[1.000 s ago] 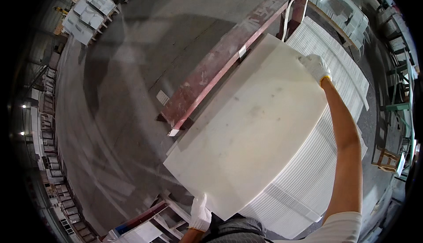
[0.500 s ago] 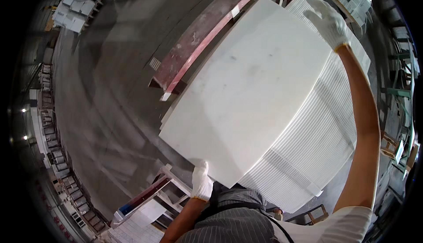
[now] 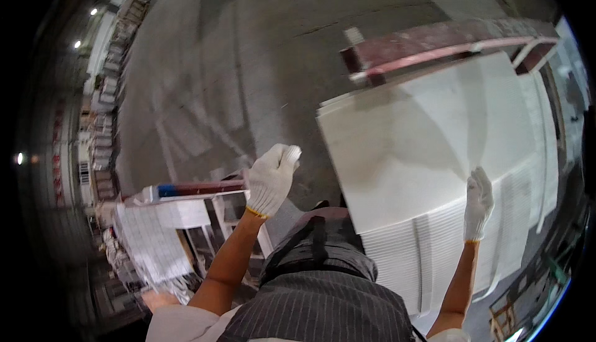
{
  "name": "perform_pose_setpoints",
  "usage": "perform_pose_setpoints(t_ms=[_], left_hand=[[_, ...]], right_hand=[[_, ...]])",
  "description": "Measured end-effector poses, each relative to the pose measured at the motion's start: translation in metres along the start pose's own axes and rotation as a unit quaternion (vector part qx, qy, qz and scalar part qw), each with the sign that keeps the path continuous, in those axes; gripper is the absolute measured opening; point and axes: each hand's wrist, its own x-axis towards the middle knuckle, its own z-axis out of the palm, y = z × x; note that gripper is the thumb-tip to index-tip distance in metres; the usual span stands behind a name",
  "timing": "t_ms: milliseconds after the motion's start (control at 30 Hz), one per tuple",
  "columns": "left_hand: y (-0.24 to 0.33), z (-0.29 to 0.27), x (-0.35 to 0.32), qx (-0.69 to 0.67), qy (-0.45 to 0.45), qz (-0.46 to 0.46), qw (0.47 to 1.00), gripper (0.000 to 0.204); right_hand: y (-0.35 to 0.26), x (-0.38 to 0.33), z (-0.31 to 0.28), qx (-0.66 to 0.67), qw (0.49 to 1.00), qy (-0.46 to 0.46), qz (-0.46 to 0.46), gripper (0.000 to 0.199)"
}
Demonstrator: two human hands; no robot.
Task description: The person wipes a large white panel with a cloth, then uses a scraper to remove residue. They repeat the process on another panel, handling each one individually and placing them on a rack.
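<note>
A large white flat panel lies on top of a stack of ribbed white panels at the right. My right hand, in a white knit glove, rests with fingers spread against the near right corner of the top panel and does not grip it. My left hand, also gloved, is raised free in the air left of the panel, fingers curled together, holding nothing. My striped dark top fills the lower middle.
A dark red steel beam runs behind the stack. At the lower left stands a white rack with a tiled sheet and a red-and-blue bar. Grey concrete floor spreads beyond. Shelving lines the far left wall.
The white panel has come down flat onto the stack. My left hand has let go of its near edge and lifted away; my right hand slid from the far corner to the near one.
</note>
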Motion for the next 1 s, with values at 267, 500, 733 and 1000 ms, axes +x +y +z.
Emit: perform_pose_setpoints(t_ms=[267, 500, 733, 1000], left_hand=[[-0.060, -0.011, -0.088, 0.023, -0.089, 0.008, 0.996, 0.028], [-0.142, -0.036, -0.214, 0.051, -0.015, 0.059, 0.997, 0.024], [-0.255, -0.054, -0.355, 0.064, 0.209, -0.007, 0.976, 0.031], [-0.366, -0.048, -0.552, 0.003, 0.275, -0.192, 0.942, 0.033]], right_hand=[[-0.017, -0.087, 0.098, -0.173, 0.902, -0.195, -0.343, 0.048], [-0.016, -0.151, 0.164, -0.318, 0.747, -0.259, -0.523, 0.058], [0.035, -0.127, 0.179, -0.390, 0.674, -0.220, -0.588, 0.064], [0.067, -0.138, 0.242, -0.241, 0.682, -0.316, -0.614, 0.062]])
